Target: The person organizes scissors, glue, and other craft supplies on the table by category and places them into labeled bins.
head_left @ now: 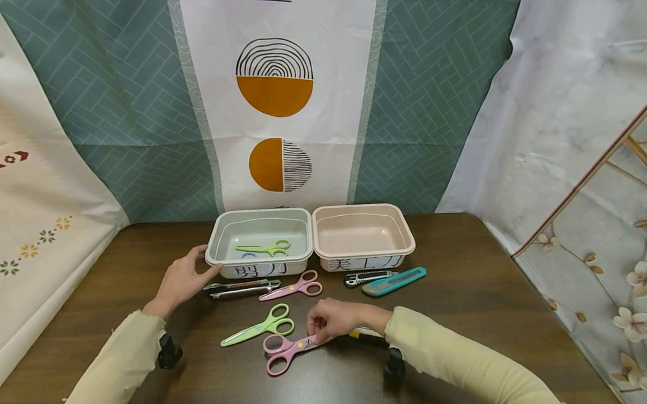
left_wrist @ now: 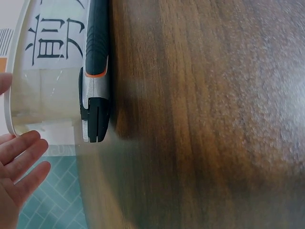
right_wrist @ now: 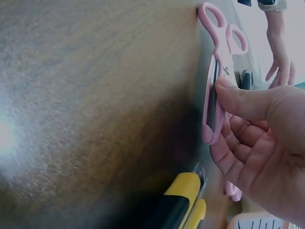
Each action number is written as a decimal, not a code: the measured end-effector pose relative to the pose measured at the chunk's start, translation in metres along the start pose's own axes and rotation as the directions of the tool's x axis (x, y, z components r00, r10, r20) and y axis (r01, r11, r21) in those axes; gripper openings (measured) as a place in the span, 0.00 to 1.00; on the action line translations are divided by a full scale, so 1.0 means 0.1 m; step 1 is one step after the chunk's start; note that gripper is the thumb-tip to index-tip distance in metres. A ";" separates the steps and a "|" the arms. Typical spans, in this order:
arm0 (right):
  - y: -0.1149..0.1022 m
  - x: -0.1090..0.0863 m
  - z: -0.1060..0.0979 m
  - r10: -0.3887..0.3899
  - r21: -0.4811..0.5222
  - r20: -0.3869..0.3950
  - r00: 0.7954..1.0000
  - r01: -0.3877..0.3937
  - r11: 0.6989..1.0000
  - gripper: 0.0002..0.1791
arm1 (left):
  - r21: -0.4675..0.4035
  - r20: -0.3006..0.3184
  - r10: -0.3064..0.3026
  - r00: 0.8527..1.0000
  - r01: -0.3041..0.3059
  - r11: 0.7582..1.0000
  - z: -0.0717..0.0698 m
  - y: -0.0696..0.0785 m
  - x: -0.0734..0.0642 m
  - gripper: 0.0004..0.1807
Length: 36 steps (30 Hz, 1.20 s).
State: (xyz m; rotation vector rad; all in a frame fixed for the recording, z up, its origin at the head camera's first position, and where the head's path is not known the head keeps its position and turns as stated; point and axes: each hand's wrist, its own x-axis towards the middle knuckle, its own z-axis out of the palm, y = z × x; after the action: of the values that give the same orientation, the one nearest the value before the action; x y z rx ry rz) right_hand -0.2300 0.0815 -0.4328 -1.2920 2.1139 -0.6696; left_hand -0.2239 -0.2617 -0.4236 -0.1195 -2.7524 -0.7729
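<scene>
My right hand pinches a pair of pink scissors by the blade end, thumb on one side and fingers on the other. The right wrist view shows the two handle loops of these scissors pointing away from the hand. My left hand is at the left front corner of the grey-green bin, its fingers extended and spread at the rim. Inside that bin lie green scissors and part of a blue handle. A black and silver utility knife lies along the bin's front.
Beside it stands a beige bin. In front lie a black utility knife and a teal one. Other pink scissors and green scissors lie on the table. A yellow and black utility knife lies near my right hand.
</scene>
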 end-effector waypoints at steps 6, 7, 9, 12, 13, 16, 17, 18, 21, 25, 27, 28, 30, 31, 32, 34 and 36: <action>-0.01 0.00 -0.05 -0.005 -0.001 -0.006 1.000 0.005 1.000 0.03 | -0.010 0.008 -0.015 1.000 0.015 1.000 0.00 0.00 -0.01 0.35; -0.01 0.00 -0.06 -0.004 -0.001 -0.009 1.000 0.004 1.000 0.03 | -0.012 0.010 -0.017 1.000 0.017 1.000 0.00 0.00 -0.01 0.35; -0.01 -0.01 -0.08 0.002 -0.001 -0.013 1.000 -0.002 1.000 0.03 | -0.016 0.011 -0.017 1.000 0.017 1.000 0.00 0.00 0.00 0.35; -0.02 -0.02 -0.11 0.012 -0.007 -0.021 1.000 -0.012 1.000 0.03 | -0.016 0.011 -0.015 1.000 0.016 1.000 -0.01 0.00 0.00 0.35; -0.02 -0.03 -0.12 0.016 -0.010 -0.024 1.000 -0.016 1.000 0.03 | -0.016 0.012 -0.015 1.000 0.015 1.000 -0.01 0.00 0.00 0.35; -0.03 -0.04 -0.15 0.016 -0.023 -0.041 0.999 -0.017 1.000 0.04 | -0.018 0.012 -0.016 1.000 0.016 1.000 -0.01 0.00 0.00 0.35; -0.04 -0.05 -0.16 0.012 -0.030 -0.049 0.999 -0.013 0.999 0.04 | -0.018 0.011 -0.016 1.000 0.016 1.000 -0.01 0.00 0.00 0.35; -0.04 -0.05 -0.18 0.009 -0.034 -0.056 0.998 -0.011 0.999 0.04 | -0.016 0.012 -0.017 1.000 0.017 1.000 -0.01 0.00 0.00 0.35; -0.06 -0.06 -0.24 -0.005 -0.043 -0.069 0.998 0.002 0.999 0.04 | -0.007 0.009 -0.014 1.000 0.014 1.000 -0.01 0.00 0.00 0.35; -0.09 -0.07 -0.32 -0.014 -0.057 -0.068 0.998 0.010 0.998 0.03 | 0.007 0.009 -0.003 1.000 0.003 1.000 -0.02 -0.01 0.00 0.34; -0.10 -0.07 -0.36 -0.018 -0.071 -0.074 0.997 0.013 0.997 0.03 | 0.012 0.010 0.000 1.000 0.000 1.000 -0.03 0.00 0.00 0.34; -0.10 -0.07 -0.38 -0.017 -0.070 -0.074 0.997 0.011 0.997 0.03 | 0.014 0.010 0.001 1.000 -0.001 1.000 -0.03 0.00 0.00 0.34; -0.10 -0.06 -0.41 -0.022 -0.076 -0.081 0.997 0.016 0.997 0.03 | 0.018 0.011 0.002 1.000 -0.003 1.000 -0.04 0.00 0.01 0.34; -0.11 -0.06 -0.43 -0.024 -0.078 -0.084 0.996 0.017 0.997 0.02 | 0.019 0.012 0.002 1.000 -0.002 1.000 -0.04 0.00 0.01 0.34; -0.11 -0.05 -0.45 -0.026 -0.080 -0.087 0.996 0.019 0.997 0.02 | 0.021 0.012 0.003 1.000 -0.003 1.000 -0.04 0.00 0.01 0.34; -0.12 -0.04 -0.49 -0.032 -0.080 -0.091 0.995 0.025 0.996 0.02 | 0.025 0.011 0.003 1.000 -0.004 1.000 -0.04 0.01 0.01 0.34; -0.13 -0.03 -0.53 -0.034 -0.080 -0.102 0.994 0.026 0.996 0.02 | 0.027 0.010 0.003 1.000 -0.004 1.000 -0.04 0.01 0.01 0.34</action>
State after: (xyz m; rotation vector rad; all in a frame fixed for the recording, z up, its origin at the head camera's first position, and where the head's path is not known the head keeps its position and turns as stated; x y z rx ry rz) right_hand -0.2574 0.0858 -0.3851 -1.3604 2.2276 -0.6856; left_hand -0.2236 -0.2631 -0.4194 -0.1230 -2.7703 -0.7358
